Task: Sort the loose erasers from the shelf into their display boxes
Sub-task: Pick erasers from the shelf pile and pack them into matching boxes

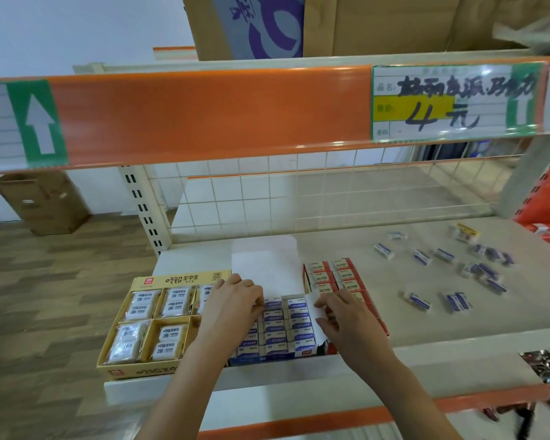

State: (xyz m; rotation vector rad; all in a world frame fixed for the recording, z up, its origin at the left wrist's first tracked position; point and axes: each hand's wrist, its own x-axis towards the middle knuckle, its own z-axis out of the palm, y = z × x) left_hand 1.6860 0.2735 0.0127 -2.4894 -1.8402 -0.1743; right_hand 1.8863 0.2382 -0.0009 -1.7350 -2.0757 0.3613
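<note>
Three display boxes sit side by side on the shelf (394,312) in the lower middle of the frame: one yellow box (146,325) at the left, one blue box (280,331) in the centre with its white lid flap raised, and one red box (337,281) at the right. Two hands reach into the centre: one left hand (232,309) and one right hand (346,315). About fifteen loose erasers (451,274) lie scattered at the right of the frame; the clustered ones are too blurred for an exact count. One price label (454,103) hangs at the upper right, one green arrow sign (37,122) at the upper left. One cardboard box (42,201) stands on the floor at the left.
</note>
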